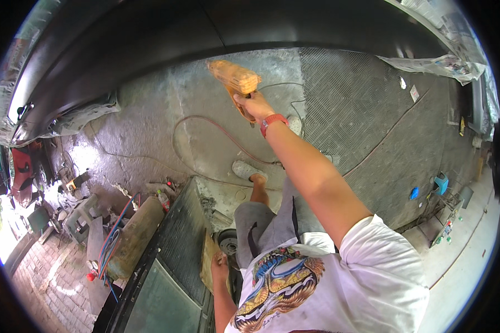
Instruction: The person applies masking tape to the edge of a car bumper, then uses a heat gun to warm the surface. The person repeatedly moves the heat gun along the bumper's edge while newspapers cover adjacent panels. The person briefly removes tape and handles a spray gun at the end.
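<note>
The right grip (pixel 254 105), with a red band (pixel 274 123) at its wrist, is closed around the handle of a blurred orange-yellow handheld tool (pixel 236 77), which is held out over the concrete floor (pixel 150 105), near the lower edge of a glossy black vehicle panel (pixel 178 30); contact with the panel cannot be determined. The left grip (pixel 220 269) is low beside a tan board (pixel 208 258), its fingers partly curled, and whether it pinches the board cannot be told. A reddish hose (pixel 216 125) loops across the floor near a light-coloured clog (pixel 244 171).
</note>
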The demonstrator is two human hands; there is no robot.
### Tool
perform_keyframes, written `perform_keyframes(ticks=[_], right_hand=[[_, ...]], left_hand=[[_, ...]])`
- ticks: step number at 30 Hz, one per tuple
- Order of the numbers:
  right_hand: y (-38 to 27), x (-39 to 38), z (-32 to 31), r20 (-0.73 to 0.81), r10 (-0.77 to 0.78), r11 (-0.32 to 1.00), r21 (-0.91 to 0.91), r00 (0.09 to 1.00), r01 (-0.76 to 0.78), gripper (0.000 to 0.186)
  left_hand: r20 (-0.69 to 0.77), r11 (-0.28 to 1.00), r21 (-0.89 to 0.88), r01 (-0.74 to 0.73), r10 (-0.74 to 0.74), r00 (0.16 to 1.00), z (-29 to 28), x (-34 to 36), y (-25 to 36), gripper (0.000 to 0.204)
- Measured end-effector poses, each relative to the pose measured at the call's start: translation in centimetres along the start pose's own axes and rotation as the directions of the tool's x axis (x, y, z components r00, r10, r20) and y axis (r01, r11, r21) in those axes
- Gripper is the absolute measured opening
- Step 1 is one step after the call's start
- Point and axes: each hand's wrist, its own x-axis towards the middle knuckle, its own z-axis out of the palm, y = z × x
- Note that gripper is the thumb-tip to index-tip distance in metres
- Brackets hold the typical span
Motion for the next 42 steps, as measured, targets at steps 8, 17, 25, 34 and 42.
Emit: perform_keyframes(ticks=[8, 17, 25, 34, 42], right_hand=[[-1.5, -4.8, -15.2, -0.296, -0.157, 0.976, 0.1, 0.942, 0.194, 0.034], [-6.4, -10.2, -40.4, -0.703, -0.136, 0.96, 0.08, 0.698, 0.267, 0.03], [-13.0, -12.7, -59.1, -0.866, -0.098, 0.974, 0.017, 0.49, 0.226, 0.021], [-19.1, -13.1, -63.2, -0.95, -0.101, 0.918, 0.025, 0.294, 0.395, 0.022], [-17.1, -15.4, -49.9, -0.702, -0.198, 0.939, 0.065, 0.684, 0.338, 0.036]], left_hand=[[0.049, 0.989, 0.078, -0.128, 0.124, 0.991, 1.3, 1.4, 6.2, 0.045], [0.079, 0.915, 0.113, -0.388, 0.381, 0.921, 4.1, 4.7, 21.9, 0.038], [0.137, 0.891, 0.156, -0.426, 0.407, 0.903, 8.1, 2.7, 31.6, 0.038], [0.138, 0.874, 0.194, -0.445, 0.424, 0.895, 8.6, 2.6, 30.2, 0.041], [0.136, 0.893, 0.104, -0.438, 0.424, 0.895, 7.2, 4.3, 24.1, 0.042]])
